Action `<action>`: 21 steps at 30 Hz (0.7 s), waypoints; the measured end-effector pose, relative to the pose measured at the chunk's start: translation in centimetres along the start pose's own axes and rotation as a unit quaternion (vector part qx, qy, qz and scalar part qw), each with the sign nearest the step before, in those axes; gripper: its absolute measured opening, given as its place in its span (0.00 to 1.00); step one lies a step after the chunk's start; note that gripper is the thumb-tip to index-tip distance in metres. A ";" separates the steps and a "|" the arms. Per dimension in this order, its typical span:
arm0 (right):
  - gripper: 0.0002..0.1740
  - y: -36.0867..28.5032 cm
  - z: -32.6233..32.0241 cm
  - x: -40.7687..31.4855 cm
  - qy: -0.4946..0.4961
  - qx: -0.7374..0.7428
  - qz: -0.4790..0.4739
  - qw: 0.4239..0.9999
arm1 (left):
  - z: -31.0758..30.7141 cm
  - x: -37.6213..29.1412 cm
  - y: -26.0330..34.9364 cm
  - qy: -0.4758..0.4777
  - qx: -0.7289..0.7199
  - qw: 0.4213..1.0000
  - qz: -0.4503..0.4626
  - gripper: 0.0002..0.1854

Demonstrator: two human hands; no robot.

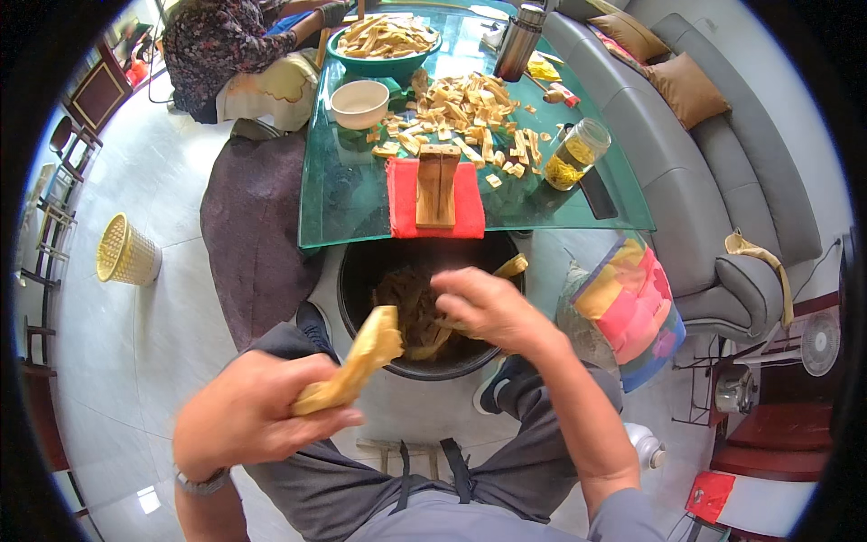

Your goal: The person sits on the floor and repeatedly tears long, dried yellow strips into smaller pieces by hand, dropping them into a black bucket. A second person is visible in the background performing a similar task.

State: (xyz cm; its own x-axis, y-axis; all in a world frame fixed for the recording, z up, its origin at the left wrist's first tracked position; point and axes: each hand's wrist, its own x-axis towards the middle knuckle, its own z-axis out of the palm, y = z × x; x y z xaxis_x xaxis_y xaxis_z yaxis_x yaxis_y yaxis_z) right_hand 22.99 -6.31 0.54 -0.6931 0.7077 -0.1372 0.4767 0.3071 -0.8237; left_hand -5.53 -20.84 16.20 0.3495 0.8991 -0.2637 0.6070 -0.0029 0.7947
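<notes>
My left hand (264, 406) grips a pale yellow, fibrous strip (359, 359), wood-like or a dried plant piece, tilted upward in front of my lap. Over the black tub (349, 318) between my feet is my right hand (484, 305), fingers curled and blurred, so I cannot tell whether it holds anything. Brown and yellowish pieces (406, 291) lie inside the tub, and one pale strip (511, 265) sticks up at its right rim. Just beyond, a slotted wooden block (437, 193) stands on a red cloth (401, 203) at the edge of the glass table (345, 217).
Loose cut pieces (467, 101) spread over the table near a white bowl (360, 105), a heaped green basin (383, 66), a glass jar (576, 154) and a steel flask (520, 44). Another person (217, 61) sits at far left. A colourful bag (630, 305) stands right, beside the grey sofa (650, 135).
</notes>
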 end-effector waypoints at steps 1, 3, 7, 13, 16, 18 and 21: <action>0.30 -2.6 -1.7 -0.7 0.035 0.155 0.008 0.987 | 0.0 1.1 0.4 -0.012 0.018 0.999 0.024 0.16; 0.41 -6.0 -4.6 -2.2 0.016 0.300 -0.084 0.950 | 0.4 3.7 0.8 -0.039 0.020 0.997 0.061 0.16; 0.48 -9.0 -5.1 -3.3 0.007 0.005 -0.214 0.977 | 0.8 7.6 1.7 -0.085 -0.040 0.993 0.069 0.18; 0.10 -4.1 -5.9 -4.0 0.148 -0.119 -0.153 0.970 | 0.4 10.2 0.6 -0.133 -0.049 0.988 -0.067 0.16; 0.11 -2.6 -6.9 -4.2 0.110 -0.098 -0.123 0.981 | 0.9 10.4 -1.4 -0.134 -0.093 0.981 -0.101 0.13; 0.16 -2.2 -7.5 -4.0 0.062 -0.101 -0.146 0.982 | 1.3 11.4 -0.9 -0.139 -0.121 0.977 -0.105 0.12; 0.23 -5.6 -8.0 -3.7 -0.099 0.122 -0.066 0.985 | 1.9 13.3 -0.1 -0.156 -0.139 0.975 -0.080 0.12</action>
State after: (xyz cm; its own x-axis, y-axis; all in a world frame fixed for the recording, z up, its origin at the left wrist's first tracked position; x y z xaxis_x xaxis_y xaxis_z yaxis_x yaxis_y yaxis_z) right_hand 27.20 -5.49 10.08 -0.8434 0.5270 -0.1047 0.2475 0.2082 -0.9463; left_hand 0.43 -9.69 11.61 0.4919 0.7014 -0.5158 0.4708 0.2840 0.8353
